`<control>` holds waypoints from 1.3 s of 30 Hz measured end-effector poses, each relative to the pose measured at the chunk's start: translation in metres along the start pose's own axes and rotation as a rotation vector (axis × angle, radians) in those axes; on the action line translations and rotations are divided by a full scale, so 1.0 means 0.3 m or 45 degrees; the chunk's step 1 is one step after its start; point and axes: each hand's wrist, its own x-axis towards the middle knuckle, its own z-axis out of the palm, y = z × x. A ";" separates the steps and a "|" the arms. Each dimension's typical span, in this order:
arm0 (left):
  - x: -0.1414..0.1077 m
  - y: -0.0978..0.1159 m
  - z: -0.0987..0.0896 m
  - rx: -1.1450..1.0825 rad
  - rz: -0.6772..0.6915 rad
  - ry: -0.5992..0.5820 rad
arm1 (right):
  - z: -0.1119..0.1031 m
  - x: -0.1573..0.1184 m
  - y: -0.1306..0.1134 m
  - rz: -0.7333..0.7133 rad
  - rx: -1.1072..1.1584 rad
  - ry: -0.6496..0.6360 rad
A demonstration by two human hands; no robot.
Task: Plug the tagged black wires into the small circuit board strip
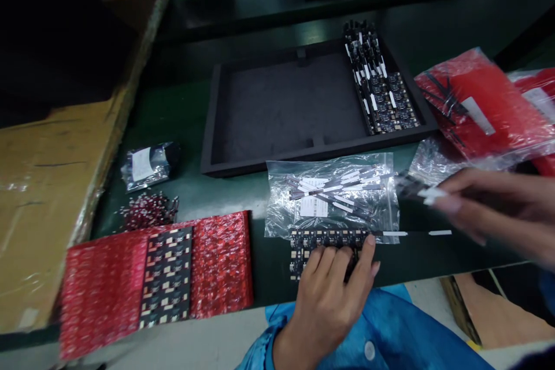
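A black circuit board panel [299, 254] lies at the table's front edge. My left hand [333, 283] rests on it, fingers spread, with the index fingertip near the upper right corner. From that corner a thin dark strip with white tabs [394, 233] runs right across the table. My right hand [494, 208], blurred by motion, is raised to the right, thumb and fingers pinching a dark strip with a white tab [429, 193]. Just beyond the panel, a clear zip bag [277, 196] has several similar strips lying on or in it; which, I cannot tell.
A black tray [260, 165] holds several boards with strips at its right end. Red bags [498, 104] lie right. On the left are red bubble wrap [221, 266] bearing another board panel [167, 277], a wire pile [150, 211], a small bag [150, 165] and a cardboard box [43, 196].
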 end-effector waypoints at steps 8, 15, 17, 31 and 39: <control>-0.045 -0.015 -0.017 -0.081 -0.073 0.105 | 0.171 0.161 -0.045 -0.167 -0.082 -0.443; -0.044 -0.026 -0.005 -0.088 -0.078 0.083 | 0.182 0.169 -0.031 -0.138 -0.101 -0.473; -0.041 -0.023 -0.005 -0.090 -0.081 0.071 | 0.186 0.171 -0.029 -0.140 -0.118 -0.465; -0.022 -0.022 0.005 -0.092 -0.089 -0.002 | 0.201 0.175 -0.022 -0.167 -0.188 -0.428; -0.016 -0.023 0.004 -0.073 -0.106 -0.014 | 0.199 0.165 -0.009 -0.103 -0.011 -0.474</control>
